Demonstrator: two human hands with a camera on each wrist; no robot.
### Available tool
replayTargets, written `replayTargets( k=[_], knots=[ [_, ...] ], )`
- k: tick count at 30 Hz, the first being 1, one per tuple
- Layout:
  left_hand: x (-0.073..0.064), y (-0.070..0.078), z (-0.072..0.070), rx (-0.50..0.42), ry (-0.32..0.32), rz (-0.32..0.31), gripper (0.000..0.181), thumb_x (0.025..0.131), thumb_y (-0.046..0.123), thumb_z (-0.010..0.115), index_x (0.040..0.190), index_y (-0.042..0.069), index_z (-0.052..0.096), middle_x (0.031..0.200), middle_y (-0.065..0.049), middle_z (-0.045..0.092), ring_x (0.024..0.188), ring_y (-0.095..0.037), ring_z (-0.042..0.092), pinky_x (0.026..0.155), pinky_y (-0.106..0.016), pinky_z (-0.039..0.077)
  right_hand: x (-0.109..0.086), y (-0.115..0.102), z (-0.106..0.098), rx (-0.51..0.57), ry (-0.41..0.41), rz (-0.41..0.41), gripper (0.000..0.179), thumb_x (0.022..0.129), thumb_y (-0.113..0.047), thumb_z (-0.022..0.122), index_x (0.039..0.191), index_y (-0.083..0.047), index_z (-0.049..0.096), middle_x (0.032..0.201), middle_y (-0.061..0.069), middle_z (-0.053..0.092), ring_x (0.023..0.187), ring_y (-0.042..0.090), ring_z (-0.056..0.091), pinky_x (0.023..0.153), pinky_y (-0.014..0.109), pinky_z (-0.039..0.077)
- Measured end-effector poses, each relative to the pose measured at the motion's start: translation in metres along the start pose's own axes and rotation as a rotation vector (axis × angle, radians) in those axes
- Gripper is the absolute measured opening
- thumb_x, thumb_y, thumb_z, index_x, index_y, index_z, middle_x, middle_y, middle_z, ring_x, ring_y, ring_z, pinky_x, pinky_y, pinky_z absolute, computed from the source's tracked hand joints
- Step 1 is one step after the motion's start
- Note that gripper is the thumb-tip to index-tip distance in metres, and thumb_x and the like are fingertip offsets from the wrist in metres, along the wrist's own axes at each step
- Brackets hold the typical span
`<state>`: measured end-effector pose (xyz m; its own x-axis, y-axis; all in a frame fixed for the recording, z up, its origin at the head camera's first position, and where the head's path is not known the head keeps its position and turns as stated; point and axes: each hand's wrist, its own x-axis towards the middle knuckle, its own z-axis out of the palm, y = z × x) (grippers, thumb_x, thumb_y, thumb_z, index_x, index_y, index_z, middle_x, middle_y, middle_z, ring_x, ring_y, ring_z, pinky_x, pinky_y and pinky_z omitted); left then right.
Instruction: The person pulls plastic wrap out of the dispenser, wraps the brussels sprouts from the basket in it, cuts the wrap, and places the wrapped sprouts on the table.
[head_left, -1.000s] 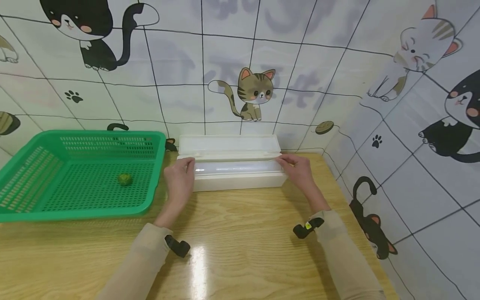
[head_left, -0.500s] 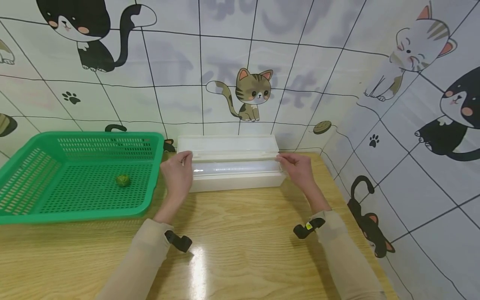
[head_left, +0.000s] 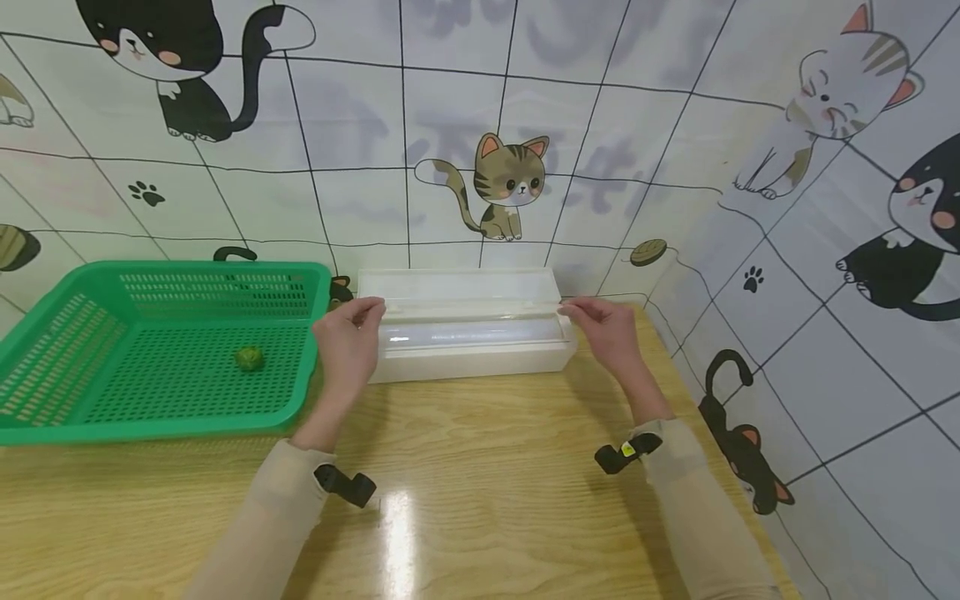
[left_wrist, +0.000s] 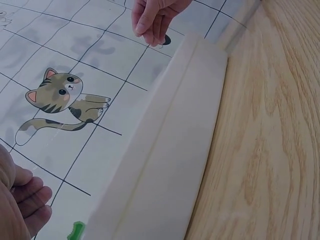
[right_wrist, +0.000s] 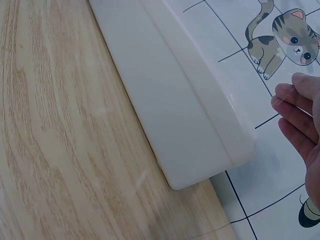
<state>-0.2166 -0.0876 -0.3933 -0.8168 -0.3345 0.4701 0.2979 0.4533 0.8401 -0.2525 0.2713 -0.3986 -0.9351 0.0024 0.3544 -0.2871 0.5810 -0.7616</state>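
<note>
Head view gives us a white box (head_left: 468, 367) on the wooden table (head_left: 480, 467), its lid (head_left: 457, 285) standing open at the back and a roll of clear film (head_left: 472, 335) lying inside. Left of the box we see a green basket (head_left: 150, 432) holding one small green ball (head_left: 250, 358); the left hand (head_left: 347, 343) sits between the two, partly covering the basket's right rim. One cat-printed wall (head_left: 420, 100) rises just behind the box, and another printed wall (head_left: 847, 342) closes off the space to its right. At the box's left end the left hand pinches the edge of the clear film, and at its right end the right hand (head_left: 611, 337) does the same, thumb against fingertips. Only the head view shows us the roll. Left wrist view adds the box's outer front face, with a green scrap (left_wrist: 76, 231) by its near end, too cropped for us to name. Right wrist view shows faint film glinting at the right fingertips (right_wrist: 286, 102) and the box's rounded right corner, near the table's edge.
</note>
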Motion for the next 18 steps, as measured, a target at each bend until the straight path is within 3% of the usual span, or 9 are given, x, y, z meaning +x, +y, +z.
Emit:
replayTargets(
  k=[6,15,18],
  knots=[
    [0.002,0.008,-0.008,-0.034,-0.018,0.004,0.013,0.095,0.005,0.073,0.099,-0.006,0.078,0.093,-0.020,0.076,0.078,-0.032,0.071,0.063,-0.014,0.045,0.000,-0.004,-0.006,0.021,0.000,-0.015,0.026,0.098,-0.029,0.072,0.107,-0.004,0.078,0.105,0.010,0.077,0.100,0.021,0.071,0.089,0.029,0.054],
    [0.006,0.021,-0.018,-0.066,-0.059,-0.018,0.011,0.095,0.005,0.074,0.100,-0.004,0.079,0.091,-0.018,0.076,0.070,-0.017,0.062,0.057,-0.019,0.040,0.000,-0.013,-0.016,-0.007,0.026,-0.061,0.024,0.100,-0.024,0.071,0.108,-0.001,0.077,0.104,0.013,0.077,0.094,0.008,0.070,0.086,0.024,0.054],
    [0.006,0.024,-0.021,-0.081,-0.072,-0.032,0.011,0.095,0.005,0.074,0.101,-0.003,0.079,0.091,-0.018,0.076,0.069,-0.016,0.062,0.055,-0.019,0.038,0.000,-0.016,-0.019,-0.011,0.040,-0.067,0.025,0.100,-0.024,0.071,0.108,-0.001,0.077,0.103,0.013,0.077,0.095,0.007,0.069,0.089,0.028,0.054]
  ],
)
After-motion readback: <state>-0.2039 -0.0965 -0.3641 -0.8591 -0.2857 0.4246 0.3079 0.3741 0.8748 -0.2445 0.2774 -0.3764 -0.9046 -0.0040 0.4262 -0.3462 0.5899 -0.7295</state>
